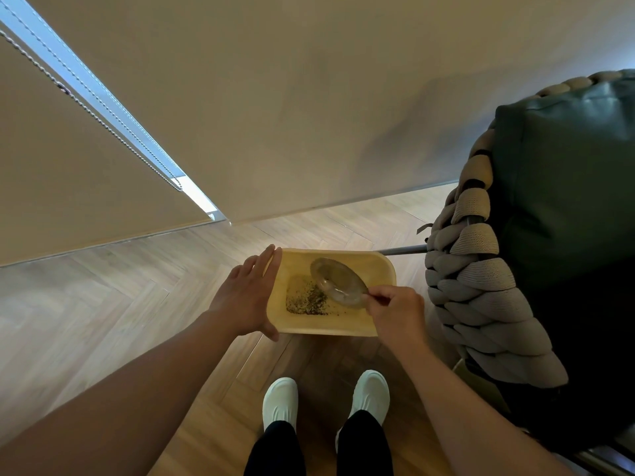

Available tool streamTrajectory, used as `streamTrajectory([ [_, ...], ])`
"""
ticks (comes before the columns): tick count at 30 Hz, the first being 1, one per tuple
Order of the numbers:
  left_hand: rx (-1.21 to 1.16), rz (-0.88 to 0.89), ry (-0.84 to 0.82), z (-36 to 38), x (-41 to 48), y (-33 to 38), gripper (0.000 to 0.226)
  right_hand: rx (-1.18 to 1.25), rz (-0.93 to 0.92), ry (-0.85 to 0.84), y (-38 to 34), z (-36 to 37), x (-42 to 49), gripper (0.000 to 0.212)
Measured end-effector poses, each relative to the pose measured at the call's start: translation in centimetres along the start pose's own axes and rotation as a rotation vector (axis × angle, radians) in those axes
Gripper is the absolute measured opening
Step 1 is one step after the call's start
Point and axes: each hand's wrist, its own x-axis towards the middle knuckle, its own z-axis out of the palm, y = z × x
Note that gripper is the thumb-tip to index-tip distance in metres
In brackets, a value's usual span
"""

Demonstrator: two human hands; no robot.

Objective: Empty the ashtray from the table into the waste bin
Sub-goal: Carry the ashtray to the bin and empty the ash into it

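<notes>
The waste bin (330, 324) — a pale yellow, rounded-rectangular tub — stood on the herringbone wood floor (103, 286), just ahead of the person's white shoes (280, 400). On its bottom lay a patch of dark, crumbly ash and debris (307, 298), gathered toward the left and near side. The rest of the bin's floor showed bare yellow.

The ashtray (338, 281), a clear glass dish, was held over the bin's opening and tipped so that its hollow faced down and to the left, toward the debris. Whether anything remained in it could not be told through the glass.

The right hand (395, 312) gripped the ashtray at its near right edge, fingers curled closed around the rim, with the forearm coming in from the lower right. The left hand (247, 297) was spread flat, fingers together and extended, its palm pressed against the bin's left outer wall — thumb hooked at the near corner — with the arm reaching in from the lower left.

So the ashtray sat between the two hands, touching only the right one and well inside the bin's outline. To the right of the bin stood a chair (549, 218) with a thick woven rope side and a dark green cushion, close beside the right hand.
</notes>
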Motion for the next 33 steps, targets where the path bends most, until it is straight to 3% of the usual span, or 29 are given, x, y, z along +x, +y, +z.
streamTrajectory([
  [2, -0.007, 0.006, 0.004, 0.0, -0.1, 0.0, 0.157, 0.153, 0.174, -0.052, 0.1, 0.0, 0.3, 0.02],
  [4, -0.011, 0.01, 0.01, 0.1, -0.2, -0.1, 0.157, 0.349, 0.336, -0.084, 0.0, -0.1, 0.5, 0.013],
  [7, -0.007, 0.02, 0.023, 0.2, -0.4, -0.1, 0.154, 0.484, 0.433, -0.093, 0.0, -0.3, 0.5, 0.008],
  [16, -0.027, 0.055, 0.062, 0.6, -0.8, 0.2, 0.145, 0.626, 0.505, -0.166, -0.2, -0.6, 0.2, 0.007],
  [24, -0.232, 0.136, 0.231, 0.0, -1.3, 2.8, 0.108, 0.634, 0.496, -0.239, -0.1, -0.7, 0.2, 0.008],
  [33, -0.339, 0.081, 0.184, -0.4, -1.2, 4.2, 0.111, 0.578, 0.454, -0.313, 0.0, -0.8, 0.1, 0.011],
])
